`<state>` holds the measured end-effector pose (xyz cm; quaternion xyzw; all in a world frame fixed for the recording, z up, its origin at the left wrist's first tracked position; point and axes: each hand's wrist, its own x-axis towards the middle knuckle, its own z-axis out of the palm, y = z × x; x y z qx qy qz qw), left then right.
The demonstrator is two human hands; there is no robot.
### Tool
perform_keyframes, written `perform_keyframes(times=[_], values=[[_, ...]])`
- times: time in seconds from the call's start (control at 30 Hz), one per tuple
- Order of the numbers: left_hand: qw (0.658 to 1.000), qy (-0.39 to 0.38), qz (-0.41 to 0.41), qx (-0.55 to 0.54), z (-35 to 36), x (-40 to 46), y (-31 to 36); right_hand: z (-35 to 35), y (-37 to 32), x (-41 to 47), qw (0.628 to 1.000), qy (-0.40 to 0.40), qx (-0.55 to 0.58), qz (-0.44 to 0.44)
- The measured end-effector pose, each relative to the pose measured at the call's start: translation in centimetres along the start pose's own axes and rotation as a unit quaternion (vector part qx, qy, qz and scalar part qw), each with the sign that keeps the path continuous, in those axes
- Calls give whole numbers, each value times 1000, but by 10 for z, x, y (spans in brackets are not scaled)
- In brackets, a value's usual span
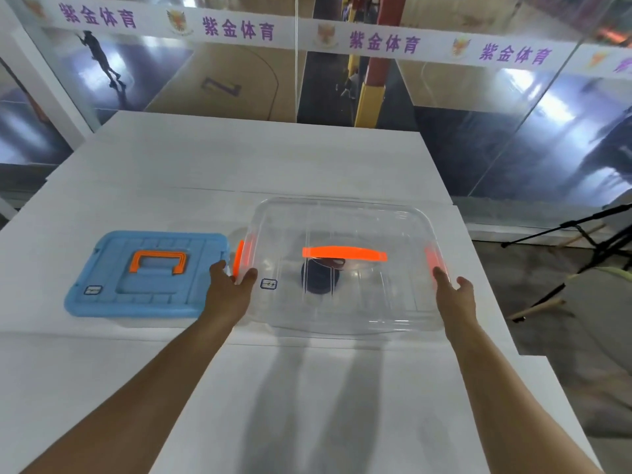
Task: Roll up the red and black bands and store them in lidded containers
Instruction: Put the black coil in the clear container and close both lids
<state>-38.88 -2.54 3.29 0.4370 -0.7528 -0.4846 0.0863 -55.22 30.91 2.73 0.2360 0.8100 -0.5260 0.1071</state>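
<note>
Two lidded containers on a white table, both hands at the clear one.

A dark rolled band [319,280] lies inside the clear container [342,268] at centre frame, under its lid and orange top handle [344,252]; a reddish bit beside it is too blurred to name. The left hand [229,292] pinches the container's left edge by an orange side latch [239,256], thumb on the lid, fingers curled below. The right hand [456,294] rests on the right edge near the other orange latch [434,258], fingers loosely bent; whether they clasp it I cannot tell. To the left, just beside, sits one container with a blue lid [147,273] (orange handle folded flat). The white table [239,165] meets a glass wall [496,114] across the upper frame, with a purple-lettered banner [383,42] and a sports court beyond.
</note>
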Motion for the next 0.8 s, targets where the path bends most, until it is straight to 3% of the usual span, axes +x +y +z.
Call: perform_keyframes(times=[0.1,0.2,0.3,0.43,0.63,0.8], values=[[1000,7,18,7,3,2,-2,1,6,7,999,-16,22,-23],[996,45,69,32,2,0,-4,1,4,1,991,33,-55,-113],[985,52,129,104,0,2,-7,1,-1,-8,979,61,-122,-153],[979,68,150,120,2,-3,-5,4,0,-11,960,91,-172,-203],[975,73,168,123,0,-3,3,5,0,-16,956,87,-192,-206],[965,23,178,193,-14,-3,12,8,-5,-28,935,93,-255,-229]])
